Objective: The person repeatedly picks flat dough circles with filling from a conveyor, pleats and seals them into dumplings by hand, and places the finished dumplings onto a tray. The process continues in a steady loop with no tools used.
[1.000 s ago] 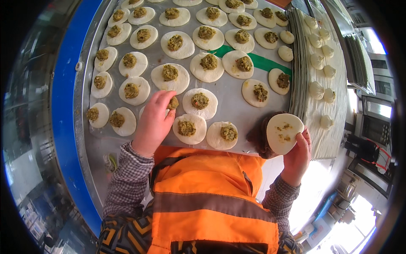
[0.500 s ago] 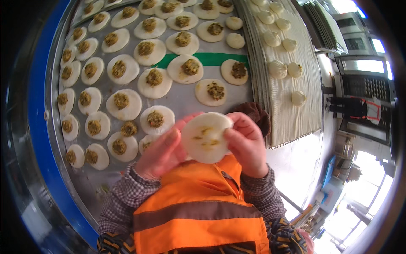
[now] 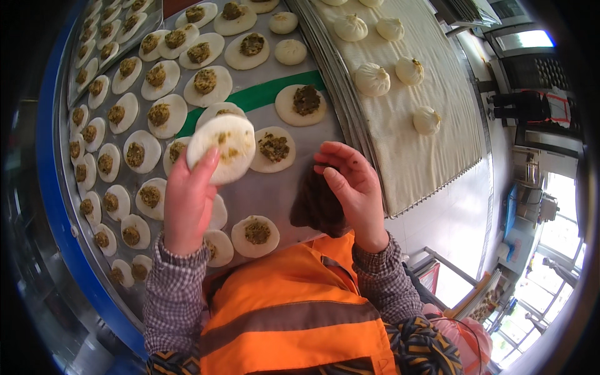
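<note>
My left hand (image 3: 189, 206) pinches a round dough wrapper (image 3: 230, 150), thumb on top, above the metal table. Smears of yellow-green filling mark the wrapper's upper face. My right hand (image 3: 362, 200) has its fingers curled but apart, with nothing visible between them. Just beneath its fingertips lies a dark brown cloth (image 3: 312, 203). Around my left hand, several flat dough rounds, such as a near one (image 3: 256, 236), each carry a lump of chopped filling. The held wrapper partly covers another dough round (image 3: 220, 111).
A cloth-lined rack (image 3: 406, 165) on the right bears several pleated buns (image 3: 373, 80). Two closed dough balls (image 3: 290, 52) sit beside its edge. A green strip (image 3: 259, 95) crosses the metal table. A blue rail (image 3: 53, 169) borders the left side. Another person (image 3: 531, 106) stands far right.
Both hands held the wrapper before; now my right hand has let go and moved apart. My left hand has carried the wrapper left and forward. The view has shifted right.
</note>
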Demonstrator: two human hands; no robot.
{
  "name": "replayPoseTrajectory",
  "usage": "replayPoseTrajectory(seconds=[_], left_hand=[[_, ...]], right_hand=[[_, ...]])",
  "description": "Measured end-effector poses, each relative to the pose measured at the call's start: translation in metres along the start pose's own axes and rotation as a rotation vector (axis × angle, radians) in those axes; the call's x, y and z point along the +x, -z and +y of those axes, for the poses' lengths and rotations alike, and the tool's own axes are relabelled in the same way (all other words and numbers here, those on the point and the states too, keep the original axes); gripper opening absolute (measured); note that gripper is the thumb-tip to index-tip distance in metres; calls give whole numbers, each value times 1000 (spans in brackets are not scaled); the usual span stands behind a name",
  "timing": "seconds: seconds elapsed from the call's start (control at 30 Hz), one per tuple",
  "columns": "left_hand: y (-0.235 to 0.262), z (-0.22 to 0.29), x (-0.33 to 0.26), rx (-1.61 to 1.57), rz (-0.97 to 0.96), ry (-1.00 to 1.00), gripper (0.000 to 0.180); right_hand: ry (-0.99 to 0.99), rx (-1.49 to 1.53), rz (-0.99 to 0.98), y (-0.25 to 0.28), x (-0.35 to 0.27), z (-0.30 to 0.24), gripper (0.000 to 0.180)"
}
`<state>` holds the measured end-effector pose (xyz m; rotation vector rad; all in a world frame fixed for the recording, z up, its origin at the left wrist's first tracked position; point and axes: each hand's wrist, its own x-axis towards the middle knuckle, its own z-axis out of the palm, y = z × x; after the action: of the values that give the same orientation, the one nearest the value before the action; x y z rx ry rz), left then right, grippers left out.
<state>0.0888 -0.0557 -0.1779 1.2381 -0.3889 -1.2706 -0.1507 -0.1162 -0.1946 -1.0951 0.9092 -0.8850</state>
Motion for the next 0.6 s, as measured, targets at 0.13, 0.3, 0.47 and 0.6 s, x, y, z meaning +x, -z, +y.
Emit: replayPoseTrajectory(seconds=[0.13,0.3,0.47,0.6], left_hand=[[-41,6,57,572,-95,-266,34],[-105,-30,125,1280,-198,-885,22],[-106,-59,128,1450,-449,-808,40],[-96,-54,125,1466,-542,-990,46]], right_hand=[[-57,35,-6,6,4,1,32],[-36,76,-24,11,3,3,25],[18,85,3,18,4,9,20],[-36,42,-39,25,10,12,23]])
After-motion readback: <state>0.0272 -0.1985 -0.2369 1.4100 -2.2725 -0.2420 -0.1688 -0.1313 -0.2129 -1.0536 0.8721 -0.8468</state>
